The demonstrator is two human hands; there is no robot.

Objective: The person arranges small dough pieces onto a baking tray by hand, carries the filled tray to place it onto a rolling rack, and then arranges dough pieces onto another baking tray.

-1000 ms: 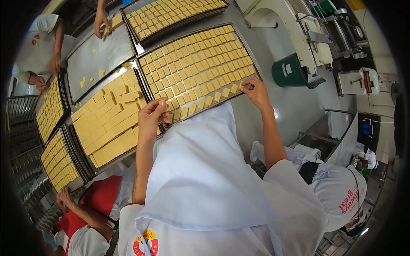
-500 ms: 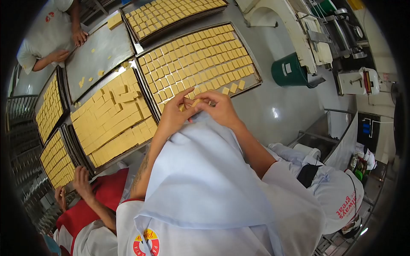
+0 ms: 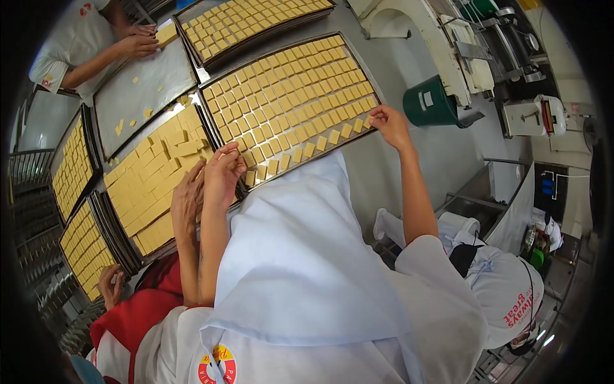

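My right hand [image 3: 390, 125] pinches a small yellow piece [image 3: 369, 121] at the near right corner of a metal tray [image 3: 378, 96] filled with rows of such pieces. At the tray's near left corner is my left hand [image 3: 225, 168], its fingers curled; whether a piece is between them is hidden. Between my hands, a row of tilted pieces [image 3: 309, 150] lies along the near edge. A co-worker's hand [image 3: 187, 195] is right beside my left hand, over the tray of packed yellow blocks [image 3: 150, 185].
Another filled tray [image 3: 256, 25] sits beyond mine. Two co-worker's hands [image 3: 139, 43] touch a block at a tray with scraps [image 3: 144, 83]. More filled trays [image 3: 89, 246] are stacked at the left. A green bin [image 3: 432, 104] stands on the floor at the right.
My hands, together at the near edge half a second ago, have spread to opposite corners, with tilted pieces now between them. One co-worker's hand has reached in beside my left; another's hands moved to the far block.
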